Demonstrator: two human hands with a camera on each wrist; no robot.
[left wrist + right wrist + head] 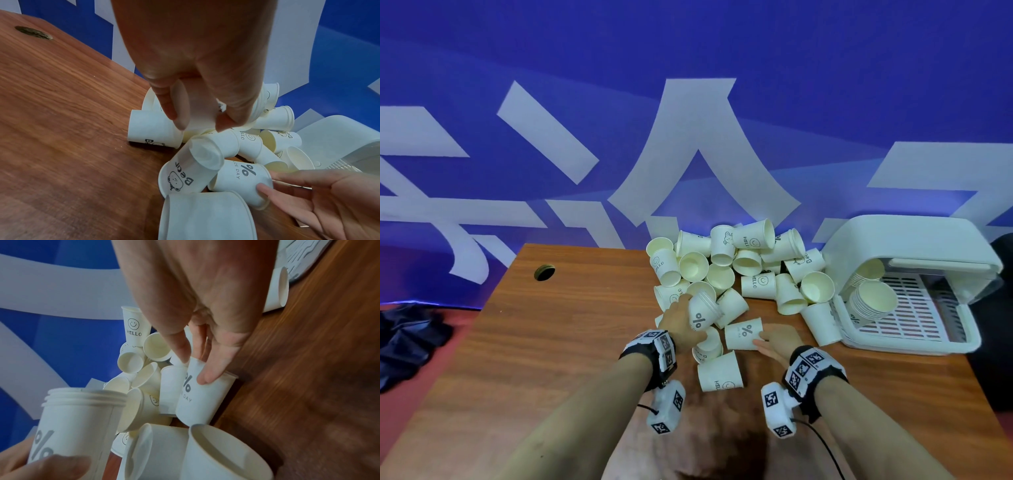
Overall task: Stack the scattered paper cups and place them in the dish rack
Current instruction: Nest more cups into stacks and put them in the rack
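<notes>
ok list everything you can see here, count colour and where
loose paper cups: too many to count, white, heaped mid-table
nested stack: one, several white cups, in the left hand
percent cup: one, white, on its side before the heap
racked cup stacks: two, white, lying in the rack
dish rack: one, white, right end of the table
table: one, brown wood
backdrop: one, blue and white
left hand: grips the nested stack
right hand: pinches the percent cup
</notes>
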